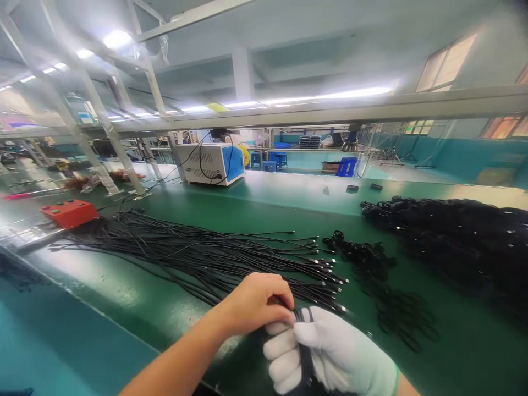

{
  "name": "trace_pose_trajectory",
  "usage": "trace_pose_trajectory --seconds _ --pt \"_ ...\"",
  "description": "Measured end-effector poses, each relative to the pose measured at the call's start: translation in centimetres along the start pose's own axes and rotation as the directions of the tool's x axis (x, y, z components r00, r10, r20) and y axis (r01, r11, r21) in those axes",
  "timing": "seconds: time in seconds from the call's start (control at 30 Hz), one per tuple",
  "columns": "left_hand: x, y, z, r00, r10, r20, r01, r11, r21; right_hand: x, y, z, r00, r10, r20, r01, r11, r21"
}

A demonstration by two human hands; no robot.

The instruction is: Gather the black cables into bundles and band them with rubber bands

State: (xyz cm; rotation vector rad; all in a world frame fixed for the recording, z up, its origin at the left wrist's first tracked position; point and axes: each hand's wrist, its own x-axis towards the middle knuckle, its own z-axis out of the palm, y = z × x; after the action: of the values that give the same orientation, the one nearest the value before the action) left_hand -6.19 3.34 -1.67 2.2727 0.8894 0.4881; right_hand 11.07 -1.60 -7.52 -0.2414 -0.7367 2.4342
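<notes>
Gloved right hand [338,341]: I have it wrapped around the cable bundle [305,360] | bundle: just nearside of the loose cables [198,247], by their plug ends [341,281], long axis roughly crosswise to them | bare left hand [259,302]: touching bundle's upper end; pinch hidden, I cannot tell.

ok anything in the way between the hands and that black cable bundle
Only the white glove on the right hand, wrapped around the black cable bundle. Nothing visible stands between the bare left hand and the bundle.
</notes>
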Motion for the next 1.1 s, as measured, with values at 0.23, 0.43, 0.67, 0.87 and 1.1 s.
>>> trace_pose_trajectory --seconds 0.23,0.43,0.67,0.87,1.1 --pt "0.9 -2.5 1.8 0.992 -0.125 -0.003 0.123 0.981 -0.152 1.2 0.2 0.4 0.978 -0.202 -0.059 0.208 0.969 0.131" --pt "0.3 -2.0 1.4 0.957 -0.248 -0.150 0.283 0.910 0.304 0.5 -2.6 -0.5 0.810 -0.493 -0.317 0.535 0.843 0.057" --pt "-0.6 1.9 5.8 0.952 -0.263 -0.156 0.302 0.729 0.614 -0.1 -3.5 -2.1 0.716 -0.541 -0.441 0.560 0.823 -0.098" --pt "-1.0 1.7 5.7 0.987 0.041 -0.158 0.078 0.730 0.679 0.4 -2.6 -1.8 0.745 -0.516 -0.423 0.472 0.856 -0.212" --pt "-0.1 1.6 -0.3 0.919 0.377 0.112 -0.325 0.569 0.755 1.6 -0.5 -0.7 0.919 -0.323 -0.225 0.305 0.946 -0.111"
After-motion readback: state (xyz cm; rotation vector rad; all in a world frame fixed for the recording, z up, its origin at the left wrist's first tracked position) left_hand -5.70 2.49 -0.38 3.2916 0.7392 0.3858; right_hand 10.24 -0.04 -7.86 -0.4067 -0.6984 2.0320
